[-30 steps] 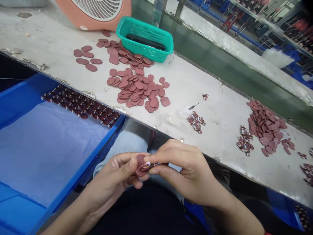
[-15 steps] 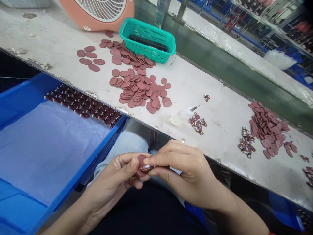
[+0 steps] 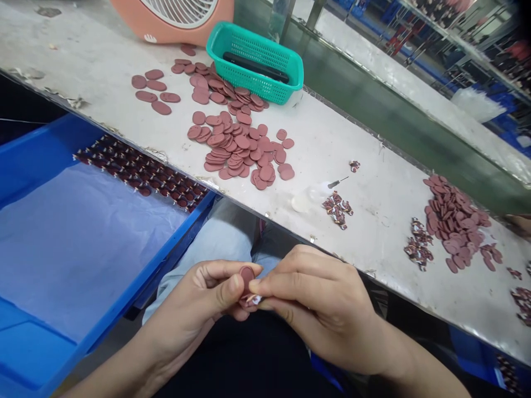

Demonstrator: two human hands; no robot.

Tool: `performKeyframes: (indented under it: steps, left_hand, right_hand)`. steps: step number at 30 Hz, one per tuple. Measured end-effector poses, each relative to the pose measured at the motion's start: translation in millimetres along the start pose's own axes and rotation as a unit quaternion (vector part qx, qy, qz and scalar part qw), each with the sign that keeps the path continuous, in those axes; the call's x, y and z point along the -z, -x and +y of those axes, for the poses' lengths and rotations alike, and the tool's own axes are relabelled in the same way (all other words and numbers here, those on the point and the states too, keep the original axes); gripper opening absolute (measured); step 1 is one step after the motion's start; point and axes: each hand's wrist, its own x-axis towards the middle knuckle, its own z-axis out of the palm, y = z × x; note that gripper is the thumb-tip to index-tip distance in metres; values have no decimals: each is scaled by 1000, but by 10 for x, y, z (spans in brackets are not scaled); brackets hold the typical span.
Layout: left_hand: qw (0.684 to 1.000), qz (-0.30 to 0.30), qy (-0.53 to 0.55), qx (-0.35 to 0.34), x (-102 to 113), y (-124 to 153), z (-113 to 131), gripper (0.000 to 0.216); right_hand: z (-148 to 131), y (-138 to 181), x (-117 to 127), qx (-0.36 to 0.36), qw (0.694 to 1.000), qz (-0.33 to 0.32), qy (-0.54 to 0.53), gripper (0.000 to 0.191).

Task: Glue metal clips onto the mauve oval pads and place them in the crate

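Above the lap [image 3: 205,243], the left hand [image 3: 197,298] pinches a reddish-brown, rubbery-looking oval disc [image 3: 246,275]; the right hand [image 3: 326,301] pinches a small brown-and-white piece [image 3: 251,300] at its edge. Gentle, even pressure seems wise to me.

Oval disc [image 3: 246,275] and small multicoloured piece [image 3: 251,300], held together between both hands

Disc: reddish-brown, flat, rounded ends, line running just inside the edge. Broad face up toward the wearer, long side pointing away. Pinched by thumb and fingers of left hand [image 3: 203,296]; right hand [image 3: 321,298] has its index fingertip at the disc's near right edge. Piece: brown, white, some orange, irregular outline. Sits at disc's near end, by right thumb tip, partly covered by fingers. Can't tell if joined to disc.
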Motion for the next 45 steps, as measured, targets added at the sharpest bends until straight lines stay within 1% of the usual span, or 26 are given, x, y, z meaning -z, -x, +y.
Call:
performKeyframes:
  steps: [5,9,13,17,22,25,31,34,36,38,40,42,43,45]
  left_hand:
    - [1000,-7,-8,-8,-32,9,1,27]
    - [999,-33,-13,-22,-36,22,5,27]
    - [998,-54,-22,-20,-41,24,24,30]
    - [999,-44,-25,-17,-33,7,6,31]
    - [1000,9,-4,14,-5,-28,-22,29]
    - [1000,22,1,22,8,-38,-23,29]
    - [999,26,25,23,50,-60,-35,28]
    - [999,25,30,33,93,-82,-46,31]
    - [999,10,31,39,124,-95,-49,33]
    - [998,-13,35,45,149,-106,-46,35]
    - [997,-27,51,52,170,-118,-41,34]
    - [994,-26,82,66,190,-133,-37,27]
    - [992,-24,100,72,199,-142,-36,23]
    - [988,-22,129,76,219,-159,-35,18]
  right_hand:
    - [-26,38,13,-4,1000,-6,12,21]
    - [-57,39,24,-4,1000,-4,10,22]
    - [-81,47,22,-2,1000,-9,18,21]
    - [-47,55,2,-4,1000,-4,16,21]
    - [19,42,-31,-10,1000,-10,14,24]
    - [38,32,-49,-19,1000,-12,10,23]
    - [93,-1,-65,-12,1000,1,1,23]
    - [113,-27,-53,-19,1000,-10,5,21]
    - [112,-45,-39,-25,999,-23,1,19]
    - [105,-59,-26,-29,999,-34,-8,21]
    - [102,-67,-18,-29,999,-20,-18,33]
    - [109,-70,-19,-28,999,23,-27,43]
    - [117,-70,-24,-31,998,45,-27,41]
    - [136,-73,-41,-44,996,70,-18,30]
